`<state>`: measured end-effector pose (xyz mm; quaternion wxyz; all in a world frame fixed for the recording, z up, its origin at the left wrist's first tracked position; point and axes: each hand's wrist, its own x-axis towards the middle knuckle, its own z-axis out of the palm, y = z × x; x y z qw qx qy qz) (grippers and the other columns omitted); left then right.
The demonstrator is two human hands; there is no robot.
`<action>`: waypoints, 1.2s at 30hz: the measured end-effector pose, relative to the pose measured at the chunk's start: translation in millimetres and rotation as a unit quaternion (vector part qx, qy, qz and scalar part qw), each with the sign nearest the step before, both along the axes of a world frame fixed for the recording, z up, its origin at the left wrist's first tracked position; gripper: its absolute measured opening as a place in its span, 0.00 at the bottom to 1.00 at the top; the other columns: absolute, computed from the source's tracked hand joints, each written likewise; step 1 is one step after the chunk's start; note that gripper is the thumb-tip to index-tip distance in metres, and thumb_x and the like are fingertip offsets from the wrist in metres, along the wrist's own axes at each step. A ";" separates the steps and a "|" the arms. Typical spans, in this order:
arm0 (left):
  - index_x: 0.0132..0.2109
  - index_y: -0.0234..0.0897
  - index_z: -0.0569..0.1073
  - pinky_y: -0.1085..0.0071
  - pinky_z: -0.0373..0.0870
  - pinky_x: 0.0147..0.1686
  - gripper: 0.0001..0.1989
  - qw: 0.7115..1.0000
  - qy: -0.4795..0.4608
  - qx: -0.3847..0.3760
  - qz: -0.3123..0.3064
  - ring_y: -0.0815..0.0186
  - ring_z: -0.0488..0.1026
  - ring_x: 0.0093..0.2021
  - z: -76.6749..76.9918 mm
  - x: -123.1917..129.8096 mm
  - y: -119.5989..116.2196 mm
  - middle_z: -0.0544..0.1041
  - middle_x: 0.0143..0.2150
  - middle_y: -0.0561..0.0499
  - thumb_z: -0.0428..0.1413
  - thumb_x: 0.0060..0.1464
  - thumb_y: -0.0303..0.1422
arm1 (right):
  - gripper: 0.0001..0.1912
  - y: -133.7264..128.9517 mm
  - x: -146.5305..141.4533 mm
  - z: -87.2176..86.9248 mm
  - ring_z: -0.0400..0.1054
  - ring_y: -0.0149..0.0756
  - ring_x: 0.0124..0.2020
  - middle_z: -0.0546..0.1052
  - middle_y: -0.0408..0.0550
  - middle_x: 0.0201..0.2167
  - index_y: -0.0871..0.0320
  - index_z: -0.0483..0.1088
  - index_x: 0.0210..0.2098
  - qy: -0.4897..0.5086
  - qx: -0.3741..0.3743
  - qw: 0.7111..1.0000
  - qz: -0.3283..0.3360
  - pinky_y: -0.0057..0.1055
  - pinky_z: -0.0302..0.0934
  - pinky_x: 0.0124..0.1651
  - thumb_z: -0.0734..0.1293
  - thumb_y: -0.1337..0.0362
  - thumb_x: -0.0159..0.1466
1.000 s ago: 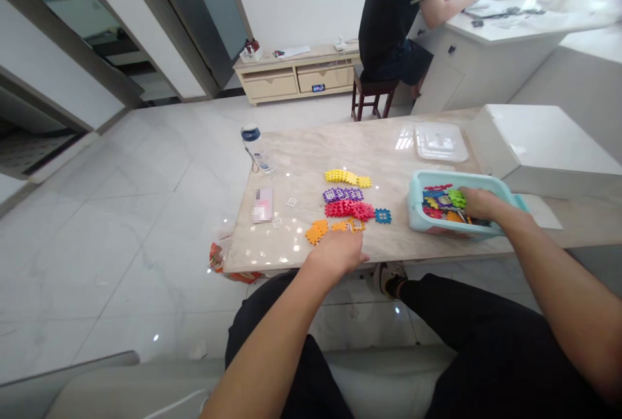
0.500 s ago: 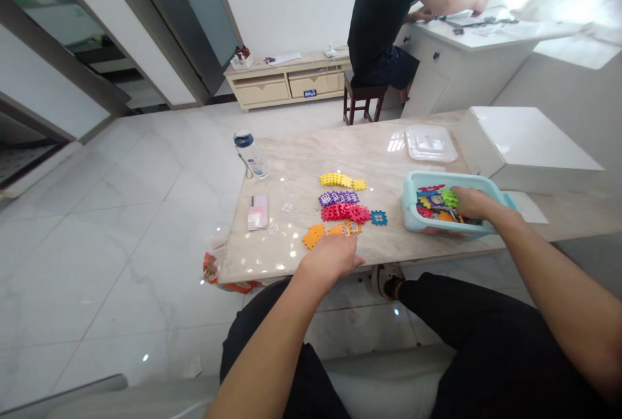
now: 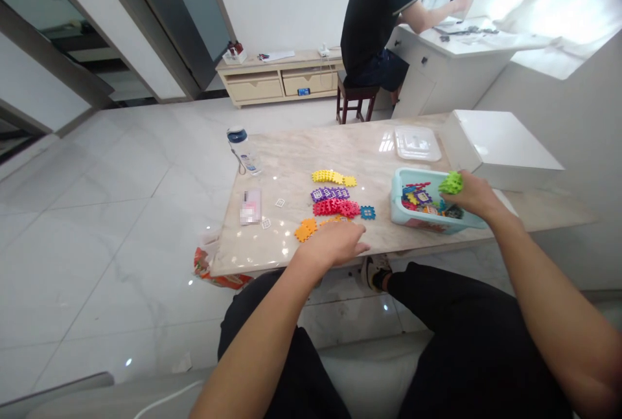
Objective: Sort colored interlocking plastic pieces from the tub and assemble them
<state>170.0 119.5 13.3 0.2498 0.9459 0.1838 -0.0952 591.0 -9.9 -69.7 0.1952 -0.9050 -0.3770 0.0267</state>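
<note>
My right hand is closed on a bunch of bright green toothed building tiles, held above the right part of the light-blue bin. Inside the bin lie mixed coloured pieces. My left hand hovers at the table's front edge, fingers apart, partly covering orange tiles. Beyond it, overlapping tiles lie in rows by colour: red tiles, purple tiles and yellow tiles. One blue tile with a window opening lies at the red row's right end.
On the marble table stand a water bottle, a pinkish card or packet, small white window frames, a clear lid and a white box. Another person sits on a stool at a far desk.
My right hand has lifted the green tiles up out of the pile in the bin. The left hand stays near the orange tiles, and the whole view has shifted slightly.
</note>
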 end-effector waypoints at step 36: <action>0.51 0.34 0.82 0.67 0.80 0.43 0.23 0.620 -0.363 -0.634 0.288 0.61 0.81 0.44 -0.2 -10.3 44.1 0.84 0.50 0.42 0.75 0.53 0.41 | 0.31 106.4 -260.0 94.0 0.78 0.47 0.49 0.82 0.49 0.52 0.53 0.73 0.59 0.210 0.168 0.846 0.461 0.41 0.73 0.52 0.80 0.54 0.59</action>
